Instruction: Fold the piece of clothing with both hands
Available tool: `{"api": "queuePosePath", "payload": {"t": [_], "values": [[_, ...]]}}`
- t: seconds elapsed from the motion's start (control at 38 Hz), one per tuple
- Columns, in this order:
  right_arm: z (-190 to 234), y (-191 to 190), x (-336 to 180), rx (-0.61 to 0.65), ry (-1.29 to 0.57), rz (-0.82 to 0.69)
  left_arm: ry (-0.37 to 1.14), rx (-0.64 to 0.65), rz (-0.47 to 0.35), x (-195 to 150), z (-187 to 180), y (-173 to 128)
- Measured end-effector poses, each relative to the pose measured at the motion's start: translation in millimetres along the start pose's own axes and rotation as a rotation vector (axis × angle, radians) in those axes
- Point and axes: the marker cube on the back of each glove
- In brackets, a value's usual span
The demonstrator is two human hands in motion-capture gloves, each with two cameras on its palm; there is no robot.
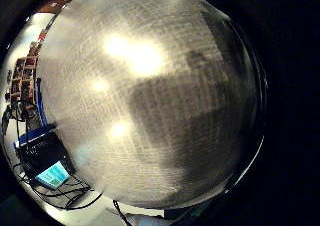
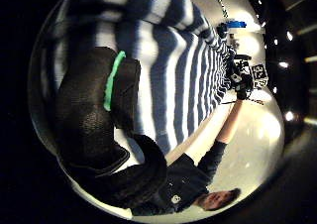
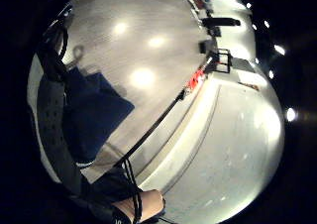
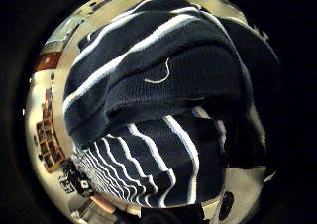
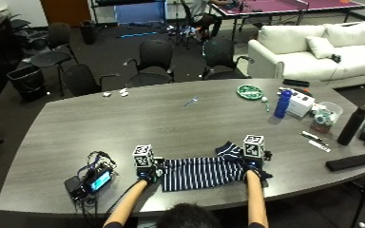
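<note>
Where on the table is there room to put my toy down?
The widest bare stretch of the table lies beyond the striped garment, toward the chairs. The far right end is crowded: a green dish, blue bottle, white box and black bottle. The near left corner holds a black device.

I see a grey wood-grain table (image 5: 157,118). On it, taking its middle as the dial: a navy white-striped garment (image 5: 201,172) at 6 o'clock near my edge; a small device with a lit screen (image 5: 92,181) at 8; a green round dish (image 5: 251,91), blue bottle (image 5: 284,103) and white box (image 5: 301,102) at 2; a black bottle (image 5: 351,126) and flat black case (image 5: 351,162) at 3 to 4.
</note>
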Motion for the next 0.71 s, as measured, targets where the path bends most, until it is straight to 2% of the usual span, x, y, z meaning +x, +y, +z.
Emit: {"api": "queuePosePath", "payload": {"t": [0.11, 0.24, 0.39, 0.47, 0.58, 0.63, 0.71], "values": [[-16.5, -6.7, 31.6, 0.089, -0.07, 0.104, 0.008, 0.018, 0.018, 1.2, -6.7, -3.2], [-49.0, -18.2, 32.7, 0.192, -0.176, 0.087, 0.021, 0.027, 0.029, -3.7, -20.6, 0.6], [-124.9, 31.9, -9.5, 0.326, -0.17, -0.031, 0.07, 0.046, 0.087, -11.0, -49.5, 17.3], [-153.0, 66.8, -55.8, 0.376, -0.143, -0.119, 0.053, 0.136, 0.072, -24.5, -67.5, 18.5], [-176.6, 132.9, -155.5, 0.429, -0.066, -0.298, 0.08, 0.239, 0.035, -50.1, -92.1, 21.1], [-167.5, 153.6, -207.0, 0.402, -0.016, -0.392, 0.101, 0.29, 0.029, -59.3, -109.1, 34.3], [-132.8, 176.3, -279.7, 0.28, 0.074, -0.529, 0.174, 0.356, 0.057, -73.6, -126.9, 46.5]]}}
